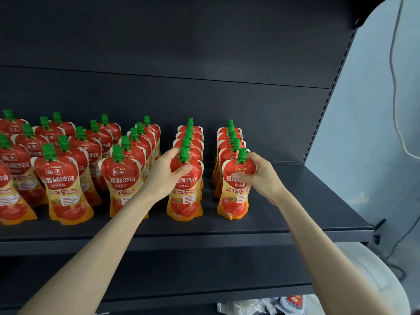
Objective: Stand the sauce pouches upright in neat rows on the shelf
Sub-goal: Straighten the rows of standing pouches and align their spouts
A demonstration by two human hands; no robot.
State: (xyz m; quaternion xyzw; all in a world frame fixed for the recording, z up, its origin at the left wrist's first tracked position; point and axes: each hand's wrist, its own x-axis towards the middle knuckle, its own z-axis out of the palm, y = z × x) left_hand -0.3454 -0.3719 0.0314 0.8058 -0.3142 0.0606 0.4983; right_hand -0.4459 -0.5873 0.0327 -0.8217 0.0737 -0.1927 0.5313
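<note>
Both forearms bare, left hand and right hand ungloved.

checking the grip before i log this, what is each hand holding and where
Left hand grips the front pouch of one row at its red upper body, just below the green cap. Right hand grips the neighbouring front pouch likewise.

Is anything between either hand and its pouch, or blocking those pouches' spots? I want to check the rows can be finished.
Nothing visible. The left hand already grips the front pouch of its row, the right hand the front pouch of the rightmost row. Both pouches stand on the shelf, with bare shelf in front.
</note>
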